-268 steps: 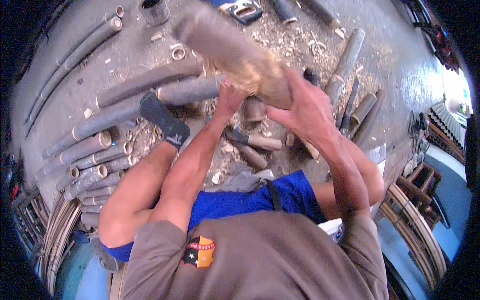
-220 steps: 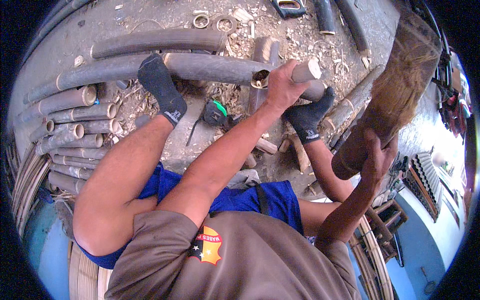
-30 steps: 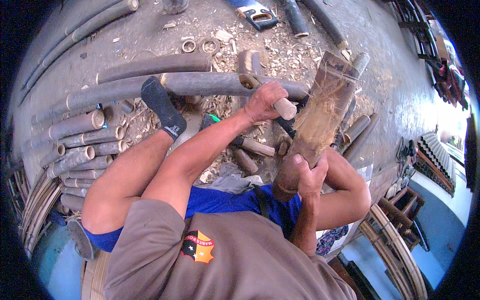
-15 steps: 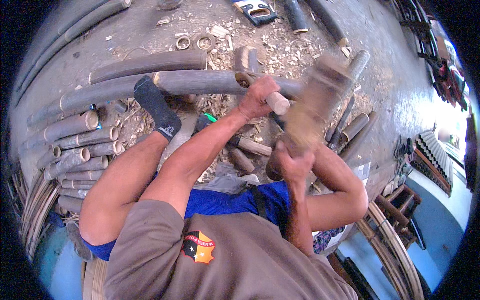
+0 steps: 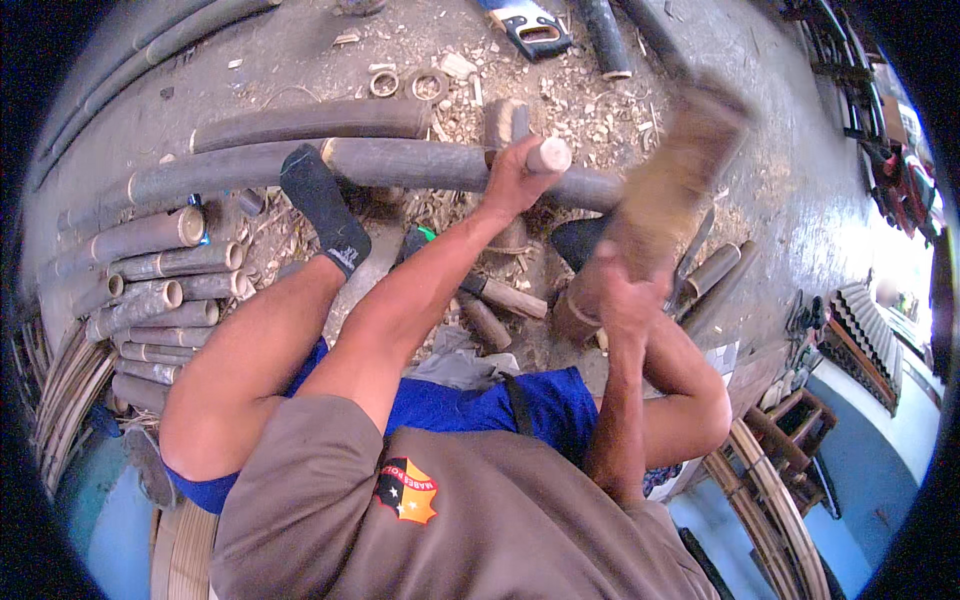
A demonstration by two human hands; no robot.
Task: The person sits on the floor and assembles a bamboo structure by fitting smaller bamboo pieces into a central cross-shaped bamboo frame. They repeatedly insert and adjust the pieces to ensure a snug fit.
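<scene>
My left hand [image 5: 518,182] is closed round the wooden handle of a chisel [image 5: 549,155], with the handle's pale round end facing up. The chisel's blade is hidden behind the hand, at a long dark bamboo pole [image 5: 420,163]. That pole lies crosswise in front of me, and my left foot in a dark sock [image 5: 318,195] presses on it. My right hand [image 5: 632,300] grips a thick wooden mallet [image 5: 680,165], smeared by motion and held up to the right of the chisel, apart from it. Under the pole near the chisel stands a short bamboo block [image 5: 508,235].
Cut bamboo lengths [image 5: 165,262] are stacked at the left. Another bamboo piece [image 5: 310,123] lies beyond the pole. A handsaw [image 5: 535,35] rests on the floor among wood chips [image 5: 570,120]. Bamboo pieces [image 5: 715,270] lie by my right knee, and long strips [image 5: 765,500] lean at lower right.
The mallet has swung up and to the right with my right hand. My left hand has tipped the chisel handle more upright, and its end sits higher in the view.
</scene>
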